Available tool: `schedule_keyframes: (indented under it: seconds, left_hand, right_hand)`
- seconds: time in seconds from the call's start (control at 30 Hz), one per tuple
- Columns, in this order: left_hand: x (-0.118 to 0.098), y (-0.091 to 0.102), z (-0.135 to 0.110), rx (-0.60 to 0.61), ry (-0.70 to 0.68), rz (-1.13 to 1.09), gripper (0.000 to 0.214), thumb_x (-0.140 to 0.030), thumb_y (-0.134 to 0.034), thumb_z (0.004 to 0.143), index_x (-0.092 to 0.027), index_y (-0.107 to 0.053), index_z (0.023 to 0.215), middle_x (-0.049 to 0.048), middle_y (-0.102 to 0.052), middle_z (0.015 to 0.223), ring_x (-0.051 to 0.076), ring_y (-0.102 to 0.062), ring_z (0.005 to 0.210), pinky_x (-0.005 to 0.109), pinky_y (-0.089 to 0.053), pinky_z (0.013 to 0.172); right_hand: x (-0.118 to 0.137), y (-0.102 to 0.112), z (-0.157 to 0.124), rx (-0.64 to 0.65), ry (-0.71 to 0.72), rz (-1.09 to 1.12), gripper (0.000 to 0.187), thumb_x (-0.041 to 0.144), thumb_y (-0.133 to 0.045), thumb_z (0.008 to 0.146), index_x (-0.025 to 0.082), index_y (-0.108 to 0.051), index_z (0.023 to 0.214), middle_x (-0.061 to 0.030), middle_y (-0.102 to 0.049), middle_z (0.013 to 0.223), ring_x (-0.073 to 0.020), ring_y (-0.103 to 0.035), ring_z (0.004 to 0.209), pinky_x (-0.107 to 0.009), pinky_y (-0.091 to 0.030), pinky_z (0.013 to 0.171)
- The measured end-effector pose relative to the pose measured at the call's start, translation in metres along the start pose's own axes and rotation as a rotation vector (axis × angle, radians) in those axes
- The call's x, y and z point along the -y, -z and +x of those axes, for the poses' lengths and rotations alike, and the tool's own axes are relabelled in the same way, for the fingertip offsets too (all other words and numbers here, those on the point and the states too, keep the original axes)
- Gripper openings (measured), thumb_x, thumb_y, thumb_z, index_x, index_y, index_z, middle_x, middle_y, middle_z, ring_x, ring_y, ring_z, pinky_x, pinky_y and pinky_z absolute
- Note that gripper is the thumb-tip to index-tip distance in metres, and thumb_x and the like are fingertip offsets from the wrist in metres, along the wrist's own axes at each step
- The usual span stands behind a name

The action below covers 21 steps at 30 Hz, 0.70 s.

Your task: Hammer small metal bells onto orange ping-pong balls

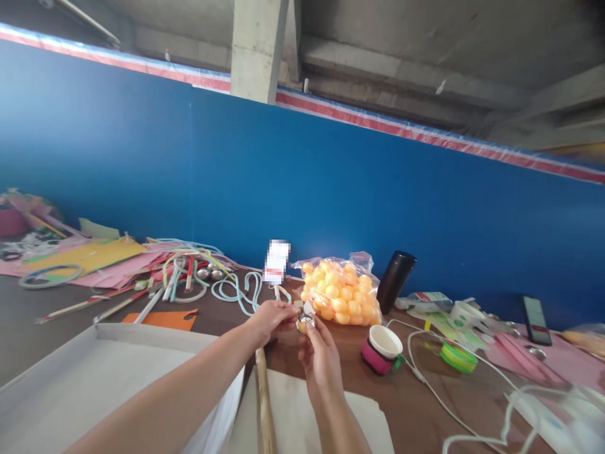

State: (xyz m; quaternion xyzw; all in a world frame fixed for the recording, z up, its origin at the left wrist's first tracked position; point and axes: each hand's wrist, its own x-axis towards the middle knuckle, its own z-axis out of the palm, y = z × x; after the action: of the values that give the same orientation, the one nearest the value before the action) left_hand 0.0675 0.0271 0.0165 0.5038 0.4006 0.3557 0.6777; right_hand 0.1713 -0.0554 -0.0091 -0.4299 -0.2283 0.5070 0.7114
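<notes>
My right hand (321, 362) holds a shiny silver rounded piece (305, 321) between thumb and fingers, above the brown table. My left hand (274, 318) is closed in a pinch just left of it, its fingertips close to the piece. Whatever small thing those fingertips hold is too small to make out. A bit of white material (309, 308) shows just above the silver piece. Right behind my hands sits a clear plastic bag of orange-yellow balls (340, 293). Under my wrists lie a wooden stick (265, 403) and pale sheets (288, 403).
A white tray (155, 333) stands at the left. Cords, sticks and coloured paper (94, 255) pile up behind it. At the right are a pink-and-white cup (377, 359), a black cylinder (396, 282), green tape (458, 357), a phone (537, 320) and white cables (439, 394). A blue partition (331, 183) closes the back.
</notes>
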Motion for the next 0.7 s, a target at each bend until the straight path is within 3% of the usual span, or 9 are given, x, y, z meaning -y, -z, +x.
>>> schedule_keyframes:
  seconds: [0.13, 0.3, 0.5, 0.7]
  left_hand:
    - [0.002, 0.019, -0.029, 0.047, -0.02, -0.23, 0.013, -0.017, -0.067, 0.072, -0.01, -0.066, 0.083, 0.0067, -0.066, 0.082, 0.01, -0.062, 0.074, 0.018, -0.05, 0.077]
    - [0.005, 0.034, -0.048, 0.049, -0.002, -0.38, 0.011, -0.007, -0.064, 0.072, -0.01, -0.066, 0.082, 0.0062, -0.065, 0.08, 0.009, -0.062, 0.072, 0.015, -0.052, 0.074]
    - [0.016, 0.038, -0.057, 0.087, 0.04, -0.435, 0.004, -0.011, -0.069, 0.069, -0.01, -0.066, 0.068, 0.0042, -0.062, 0.074, 0.007, -0.059, 0.066, 0.012, -0.052, 0.065]
    - [0.017, 0.036, -0.062, 0.136, 0.095, -0.483, 0.006, -0.013, -0.07, 0.068, -0.01, -0.065, 0.068, 0.003, -0.061, 0.071, 0.005, -0.058, 0.064, 0.01, -0.051, 0.065]
  right_hand:
    - [0.001, -0.005, -0.004, 0.087, -0.055, 0.058, 0.039, 0.027, -0.074, 0.067, 0.023, -0.062, 0.104, -0.0004, -0.067, 0.086, -0.0116, -0.06, 0.068, -0.016, -0.048, 0.05]
    - [-0.003, -0.008, -0.006, 0.147, -0.116, 0.119, 0.035, 0.026, -0.072, 0.07, 0.022, -0.063, 0.103, 0.0002, -0.068, 0.079, -0.0107, -0.063, 0.067, -0.018, -0.051, 0.057]
    - [-0.007, -0.007, -0.004, 0.155, -0.134, 0.135, 0.03, 0.025, -0.072, 0.072, 0.019, -0.062, 0.099, -0.0018, -0.069, 0.082, -0.0109, -0.064, 0.068, -0.018, -0.052, 0.059]
    - [-0.011, -0.01, -0.006, 0.222, -0.148, 0.108, 0.024, 0.022, -0.069, 0.075, 0.017, -0.061, 0.097, -0.0029, -0.069, 0.084, -0.0111, -0.064, 0.07, -0.02, -0.05, 0.063]
